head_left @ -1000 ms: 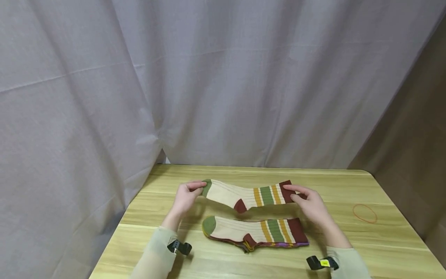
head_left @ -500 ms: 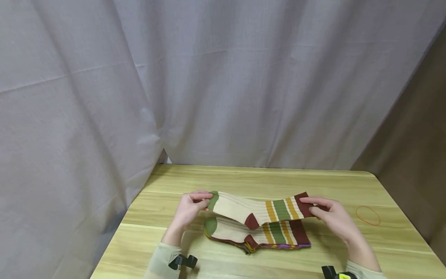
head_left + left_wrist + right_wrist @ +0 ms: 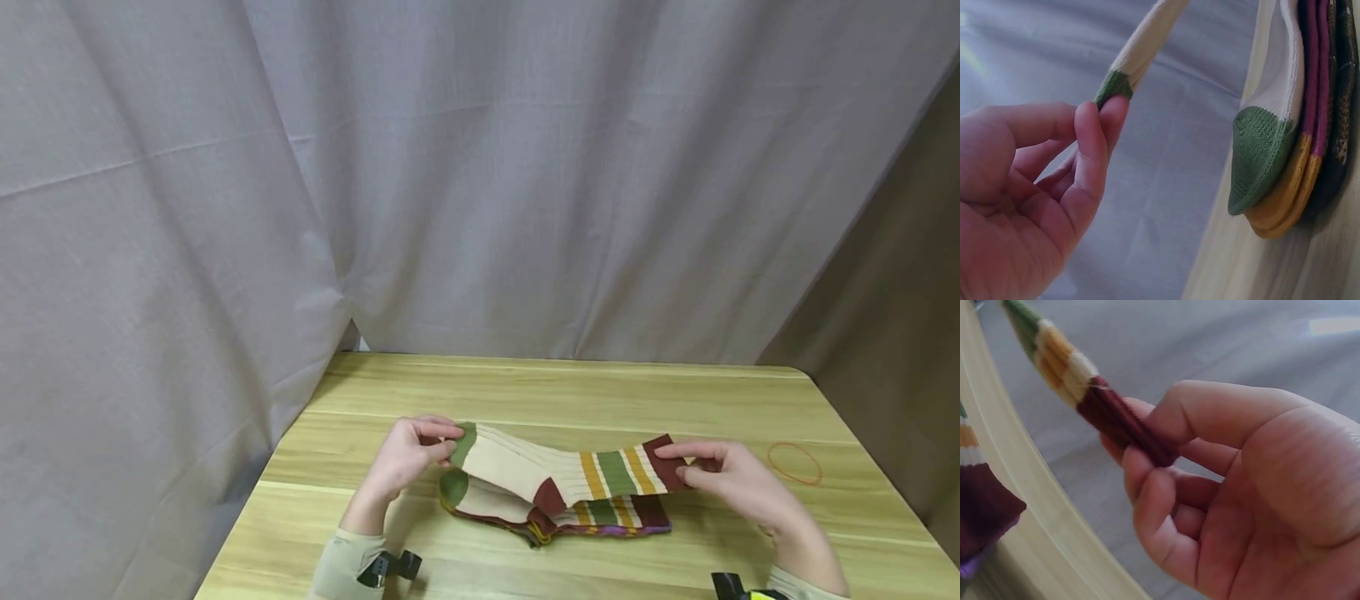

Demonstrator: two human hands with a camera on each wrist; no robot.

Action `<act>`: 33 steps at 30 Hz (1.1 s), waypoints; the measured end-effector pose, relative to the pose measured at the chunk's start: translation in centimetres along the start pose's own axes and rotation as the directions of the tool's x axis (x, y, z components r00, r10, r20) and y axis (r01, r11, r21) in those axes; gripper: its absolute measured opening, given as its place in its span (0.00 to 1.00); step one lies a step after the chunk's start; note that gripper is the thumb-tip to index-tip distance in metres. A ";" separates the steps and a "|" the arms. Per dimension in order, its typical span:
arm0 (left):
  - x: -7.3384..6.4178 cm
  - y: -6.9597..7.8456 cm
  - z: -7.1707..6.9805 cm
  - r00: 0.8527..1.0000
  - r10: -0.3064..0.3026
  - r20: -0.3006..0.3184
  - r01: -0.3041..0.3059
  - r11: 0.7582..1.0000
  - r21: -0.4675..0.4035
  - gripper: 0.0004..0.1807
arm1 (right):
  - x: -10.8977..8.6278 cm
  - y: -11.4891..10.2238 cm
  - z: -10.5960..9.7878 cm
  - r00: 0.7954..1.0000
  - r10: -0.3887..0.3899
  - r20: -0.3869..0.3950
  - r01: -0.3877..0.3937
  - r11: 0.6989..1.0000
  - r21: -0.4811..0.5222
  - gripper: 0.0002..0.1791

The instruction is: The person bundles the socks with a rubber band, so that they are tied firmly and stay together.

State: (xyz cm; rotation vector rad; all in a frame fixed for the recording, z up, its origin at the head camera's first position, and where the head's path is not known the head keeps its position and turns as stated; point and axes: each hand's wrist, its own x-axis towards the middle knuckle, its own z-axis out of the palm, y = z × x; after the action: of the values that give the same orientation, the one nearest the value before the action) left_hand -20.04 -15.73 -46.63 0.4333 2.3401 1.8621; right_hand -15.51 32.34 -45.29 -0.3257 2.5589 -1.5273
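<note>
A cream sock (image 3: 510, 461) with a green toe, dark red heel and cuff, and green and mustard stripes is stretched flat between both hands. My left hand (image 3: 408, 457) pinches its green toe (image 3: 1114, 85) between thumb and fingers. At the other end, my right hand (image 3: 738, 481) pinches the dark red cuff (image 3: 1119, 422). The held sock hangs over a stack of socks (image 3: 487, 500) and covers part of it in the head view. A matching cream sock (image 3: 1260, 150) tops that stack, with mustard-toed (image 3: 1291, 209) and dark patterned socks (image 3: 1335, 156) beneath.
The stack lies on a wood-grain table (image 3: 600, 575). A thin orange-red rubber band (image 3: 795, 464) lies on the table to the right. Grey curtains (image 3: 480, 208) hang behind and along the left side, and a brown panel (image 3: 900, 333) stands at the right.
Both hands have brought the held sock toward the body and to the right. It was behind the stack and now overlaps it from above; the grips are the same.
</note>
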 end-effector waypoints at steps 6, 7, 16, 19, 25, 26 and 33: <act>-0.5 0.3 -0.1 0.998 -0.027 0.052 0.023 0.997 0.069 0.11 | -0.3 0.4 -0.4 0.994 0.009 0.112 -0.013 0.999 0.033 0.18; -0.5 0.3 -0.1 0.998 -0.032 0.058 0.027 0.997 0.074 0.11 | -0.3 0.4 -0.4 0.992 0.010 0.124 -0.015 0.999 0.037 0.18; -0.6 0.3 -0.2 0.994 -0.062 0.086 0.056 0.995 0.077 0.11 | 0.1 0.5 0.0 0.979 0.057 0.195 -0.066 0.997 0.041 0.21; -0.7 0.2 -0.3 0.994 -0.073 0.084 0.067 0.995 0.074 0.10 | 0.2 0.7 0.2 0.976 0.047 0.213 -0.056 0.998 0.037 0.21; -1.0 -0.1 -0.3 0.990 -0.077 0.115 0.066 0.993 0.095 0.10 | 0.3 1.1 0.4 0.971 0.027 0.239 -0.036 0.999 0.030 0.21; -0.9 -0.1 -0.3 0.990 -0.079 0.120 0.067 0.992 0.103 0.10 | 0.4 1.1 0.5 0.969 0.030 0.246 -0.040 0.999 0.035 0.21; -1.1 -0.2 -0.4 0.984 -0.116 0.134 0.099 0.987 0.126 0.09 | 0.5 1.5 0.9 0.961 0.046 0.273 -0.068 0.995 0.072 0.22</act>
State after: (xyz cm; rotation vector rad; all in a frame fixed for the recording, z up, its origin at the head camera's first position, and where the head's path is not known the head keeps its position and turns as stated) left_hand -19.15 -16.45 -46.82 0.4262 2.3385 1.5963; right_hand -15.97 32.16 -47.04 -0.4161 2.2701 -1.4489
